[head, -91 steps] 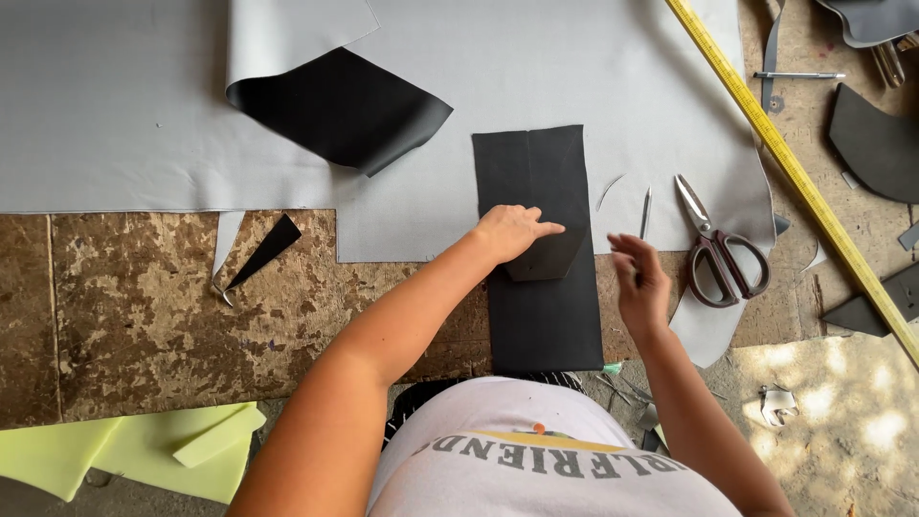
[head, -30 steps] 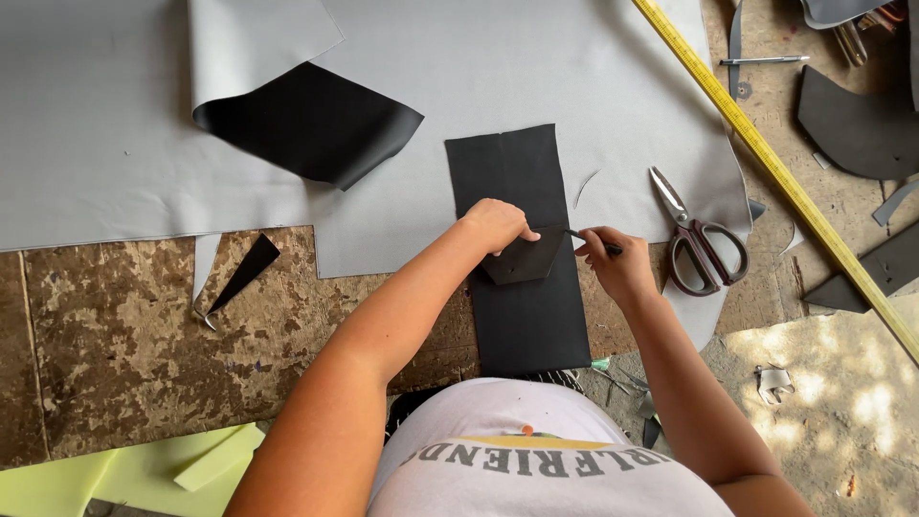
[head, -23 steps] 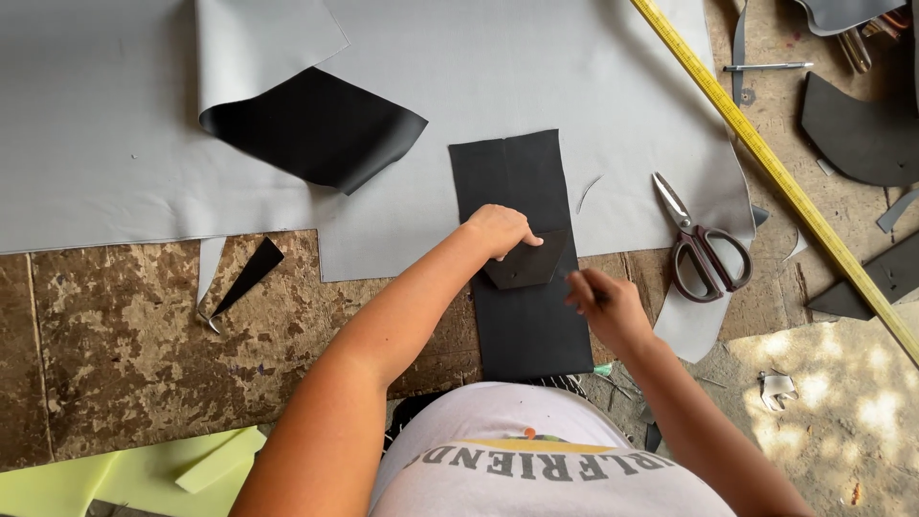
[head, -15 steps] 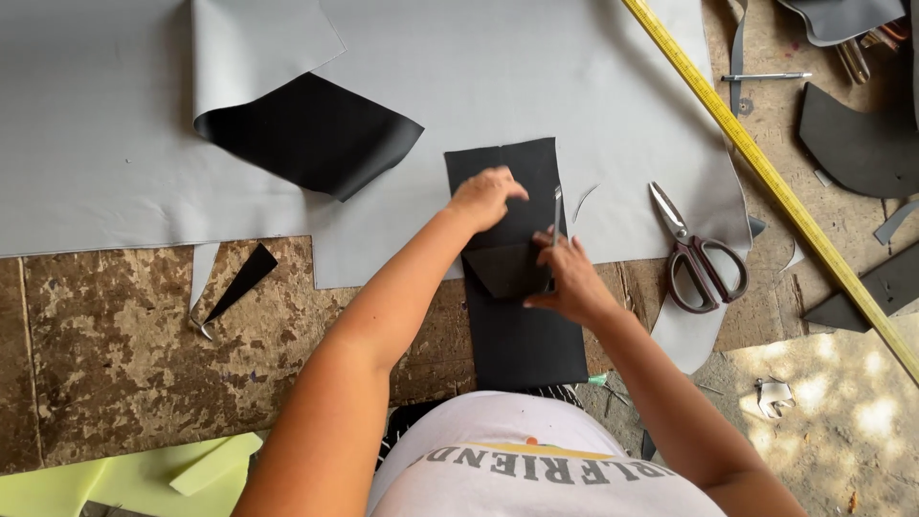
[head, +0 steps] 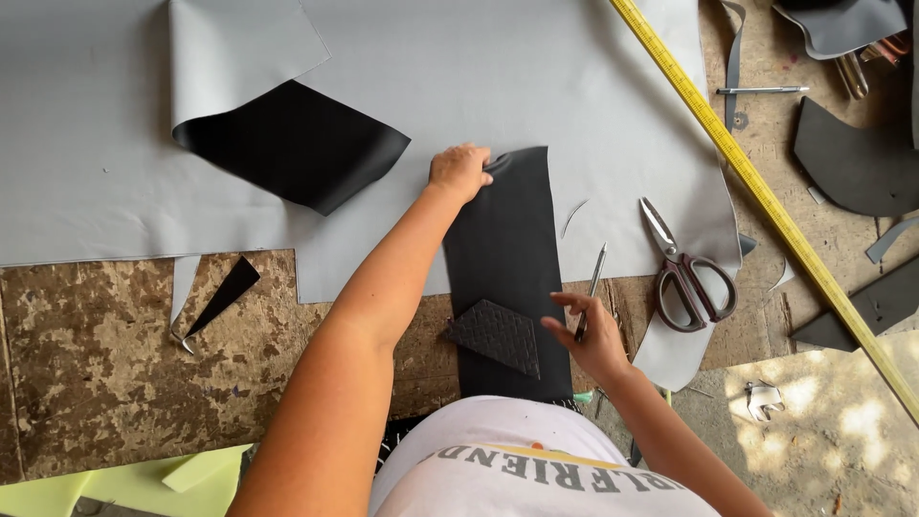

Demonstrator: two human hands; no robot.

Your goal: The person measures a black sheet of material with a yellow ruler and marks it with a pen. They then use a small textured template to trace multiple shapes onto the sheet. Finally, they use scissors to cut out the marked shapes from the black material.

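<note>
At the far left a pale yellow-green foam offcut (head: 144, 474) lies at the bottom edge on the mottled brown worktop (head: 86, 373); above it a small black wedge-shaped scrap (head: 225, 292) rests beside a narrow grey strip; the large grey sheet (head: 86, 124) covers the upper part of the worktop, one corner folded over to show its black underside (head: 297, 139); the left hand (head: 459, 170) reaches forward, its fingers curled over and pinching the top left corner of the black rectangular piece (head: 507, 258), which lies lengthwise, its far end on the grey sheet and its near end on the worktop close to the person's white shirt (head: 517, 474); a smaller black textured pattern piece (head: 498, 337), roughly shield-shaped, lies on the near end of that rectangle, touching it and just left of the right hand; the right hand (head: 595, 337) hovers at the rectangle's right edge, its fingers clenched around a slim metal tool (head: 592, 287) whose tip points away from the person; a thin curved sliver lies just right of the rectangle; further right, scissors (head: 684, 268) with dark handles rest partly on the grey sheet; a yellow measuring tape (head: 756, 187) runs diagonally from the top to the right edge; beyond it lie dark cut pieces (head: 852, 168) and a thin metal rod (head: 761, 90).
</note>
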